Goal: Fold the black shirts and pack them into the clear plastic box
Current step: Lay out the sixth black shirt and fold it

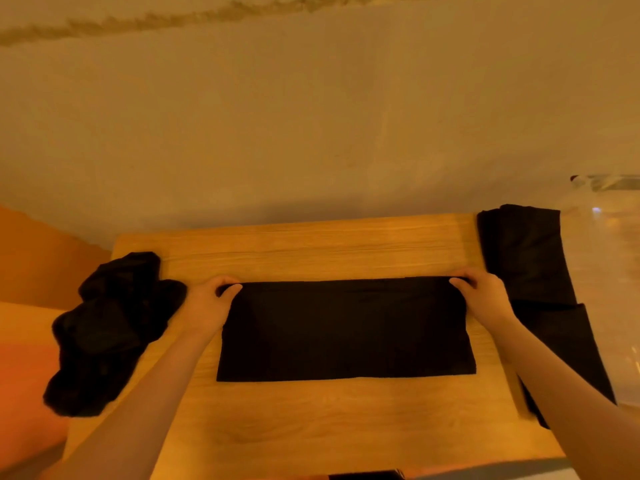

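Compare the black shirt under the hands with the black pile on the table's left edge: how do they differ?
The centre shirt lies flat, a neat rectangle; the left pile is crumpled and unfolded. The left hand and right hand pinch the centre shirt's far corners; nothing holds the pile, which overhangs the table. Both are black fabric.

Two bare forearms are showing, both running up from the bottom edge w/ no sleeves, cuffs or gloves covering them anywhere in view. Left hand (211, 299) & right hand (483, 292) are both going bare too: no rings, no watch, no bracelet or wristband showing on either wrist. Nails are looking short & unpainted as far as can be told; lighting is casting everything warm orange. Rest of the body isn't appearing in view.
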